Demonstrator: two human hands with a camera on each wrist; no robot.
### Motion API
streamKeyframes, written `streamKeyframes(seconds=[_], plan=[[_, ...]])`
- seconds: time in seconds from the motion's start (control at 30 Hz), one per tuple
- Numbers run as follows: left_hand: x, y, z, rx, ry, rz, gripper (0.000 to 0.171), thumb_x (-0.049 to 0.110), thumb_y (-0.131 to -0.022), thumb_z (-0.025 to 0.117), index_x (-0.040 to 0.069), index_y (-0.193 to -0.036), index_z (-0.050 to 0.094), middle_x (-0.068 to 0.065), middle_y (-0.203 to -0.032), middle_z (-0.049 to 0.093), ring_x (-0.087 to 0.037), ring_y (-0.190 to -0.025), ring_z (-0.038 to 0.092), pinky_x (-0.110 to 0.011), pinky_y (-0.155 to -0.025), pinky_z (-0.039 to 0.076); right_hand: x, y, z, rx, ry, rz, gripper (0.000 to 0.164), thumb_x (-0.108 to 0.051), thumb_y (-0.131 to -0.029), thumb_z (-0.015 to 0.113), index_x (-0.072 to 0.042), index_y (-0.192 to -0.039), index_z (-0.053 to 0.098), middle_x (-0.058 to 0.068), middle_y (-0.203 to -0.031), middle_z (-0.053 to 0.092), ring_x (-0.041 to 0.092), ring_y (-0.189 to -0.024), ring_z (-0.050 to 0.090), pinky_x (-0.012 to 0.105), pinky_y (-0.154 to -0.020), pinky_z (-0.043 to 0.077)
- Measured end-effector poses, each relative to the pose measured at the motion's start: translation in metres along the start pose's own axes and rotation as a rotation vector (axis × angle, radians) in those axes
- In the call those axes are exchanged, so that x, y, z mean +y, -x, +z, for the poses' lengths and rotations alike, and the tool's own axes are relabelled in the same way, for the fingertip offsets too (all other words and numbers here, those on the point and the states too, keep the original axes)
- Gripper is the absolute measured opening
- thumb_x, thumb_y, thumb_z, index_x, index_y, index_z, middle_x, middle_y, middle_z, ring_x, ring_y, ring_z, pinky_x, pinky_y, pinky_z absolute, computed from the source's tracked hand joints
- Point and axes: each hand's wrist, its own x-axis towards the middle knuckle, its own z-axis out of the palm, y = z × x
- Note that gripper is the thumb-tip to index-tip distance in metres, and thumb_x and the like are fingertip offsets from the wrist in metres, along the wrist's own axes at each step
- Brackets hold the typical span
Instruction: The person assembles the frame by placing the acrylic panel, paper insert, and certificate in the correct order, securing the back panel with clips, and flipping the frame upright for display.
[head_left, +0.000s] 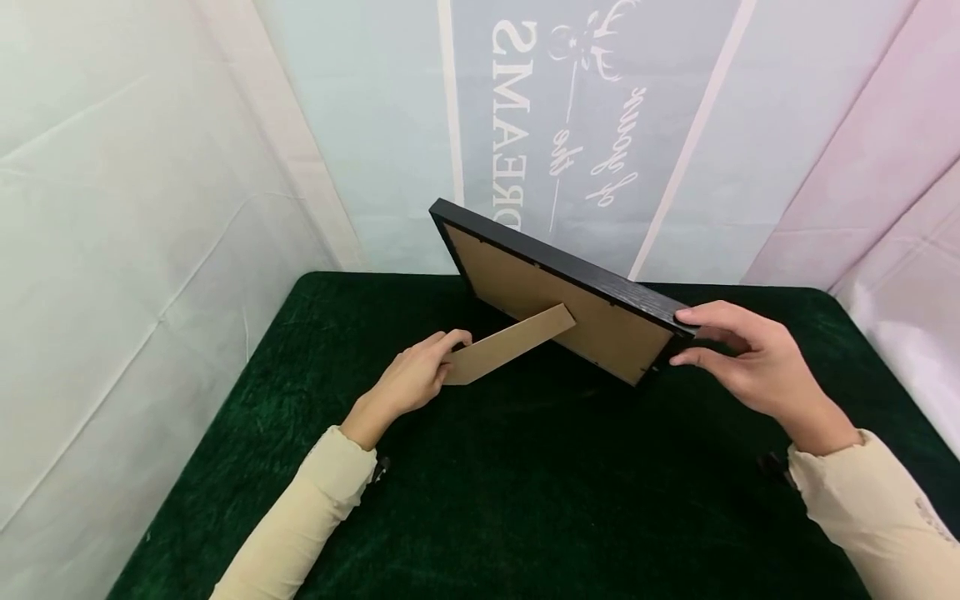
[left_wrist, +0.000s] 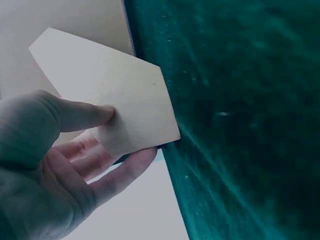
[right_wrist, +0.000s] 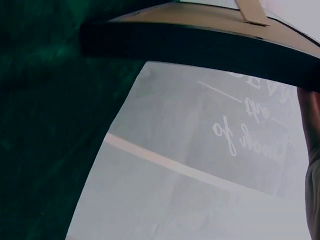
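Note:
A black picture frame (head_left: pixel 570 257) with a brown backing board (head_left: pixel 517 279) stands tilted on the dark green cloth, its back facing me. From the middle of the backing a flat tan easel stand (head_left: pixel 517 340) juts out toward the left. My left hand (head_left: pixel 416 371) pinches the free end of that stand; in the left wrist view the thumb (left_wrist: pixel 87 114) lies on its face and the fingers are behind it. At the frame's upper right corner my right hand (head_left: pixel 750 358) grips the edge between thumb and fingers. The right wrist view shows the frame's side edge (right_wrist: pixel 200 47).
Dark green velvety cloth (head_left: pixel 570 500) covers the table. A pale blue and grey backdrop (head_left: pixel 375 125) with reversed white lettering hangs behind it. White sheeting (head_left: pixel 135 250) hangs at the left, and pinkish sheeting (head_left: pixel 847 125) at the right.

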Motion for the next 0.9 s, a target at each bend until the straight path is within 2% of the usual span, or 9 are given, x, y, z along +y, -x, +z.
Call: streamKeyframes(seconds=[0.07,0.13,0.33,0.47,0.6,0.73,0.9], plan=[[0.000,-0.002,0.000,0.010,0.006,0.007,0.050,-0.002,-0.095,0.058,0.025,-0.134,0.048,-0.005,-0.120,0.061,-0.019,-0.099,0.064,-0.035,-0.076,0.056,-0.003,-0.001,0.003,0.011,-0.021,-0.033,0.039,-0.008,-0.086,0.075,0.020,-0.111,0.063,0.009,-0.117,0.070,0.009,-0.104,0.067,0.014,-0.089,0.053],[0.000,-0.003,0.001,0.024,0.004,0.015,0.049,-0.003,-0.094,0.058,0.025,-0.133,0.048,-0.005,-0.120,0.061,-0.019,-0.099,0.064,-0.034,-0.075,0.056,-0.006,0.000,0.005,0.017,0.011,-0.050,0.038,-0.009,-0.087,0.076,0.020,-0.109,0.064,0.010,-0.115,0.071,0.008,-0.105,0.067,0.014,-0.090,0.052],[-0.004,-0.010,0.003,0.131,0.037,-0.036,0.037,0.001,-0.093,0.063,0.022,-0.124,0.056,-0.003,-0.110,0.063,-0.020,-0.095,0.064,-0.038,-0.077,0.057,-0.020,0.005,0.017,0.019,0.271,-0.017,0.047,-0.028,-0.089,0.075,0.013,-0.110,0.068,0.005,-0.107,0.073,0.000,-0.099,0.066,0.009,-0.087,0.051],[-0.004,-0.017,0.004,0.189,0.057,-0.076,0.032,0.001,-0.092,0.066,0.021,-0.116,0.060,-0.002,-0.101,0.062,-0.020,-0.092,0.062,-0.040,-0.078,0.056,-0.029,0.007,0.024,0.030,0.384,0.006,0.050,-0.035,-0.090,0.072,0.009,-0.112,0.070,0.004,-0.104,0.073,-0.003,-0.095,0.065,0.007,-0.085,0.050],[-0.001,-0.022,0.006,0.198,0.065,-0.081,0.031,0.001,-0.091,0.068,0.021,-0.113,0.062,-0.002,-0.099,0.062,-0.020,-0.092,0.063,-0.040,-0.079,0.055,-0.039,0.007,0.030,0.045,0.476,-0.003,0.048,-0.038,-0.094,0.067,0.006,-0.112,0.072,0.005,-0.105,0.074,-0.005,-0.097,0.063,0.005,-0.088,0.047],[0.001,-0.026,0.008,0.206,0.071,-0.057,0.030,0.000,-0.091,0.068,0.019,-0.113,0.063,-0.003,-0.098,0.062,-0.020,-0.092,0.063,-0.039,-0.079,0.056,-0.053,0.005,0.040,0.041,0.552,-0.010,0.046,-0.040,-0.096,0.063,0.002,-0.113,0.073,0.009,-0.102,0.074,-0.004,-0.095,0.061,0.004,-0.091,0.044],[0.001,-0.034,0.008,0.223,0.066,-0.033,0.029,-0.002,-0.091,0.067,0.018,-0.112,0.063,-0.003,-0.098,0.062,-0.020,-0.090,0.062,-0.039,-0.080,0.054,-0.068,0.004,0.056,0.024,0.658,0.035,0.049,-0.046,-0.098,0.057,-0.004,-0.118,0.073,0.010,-0.100,0.074,-0.001,-0.090,0.062,0.003,-0.093,0.043]])
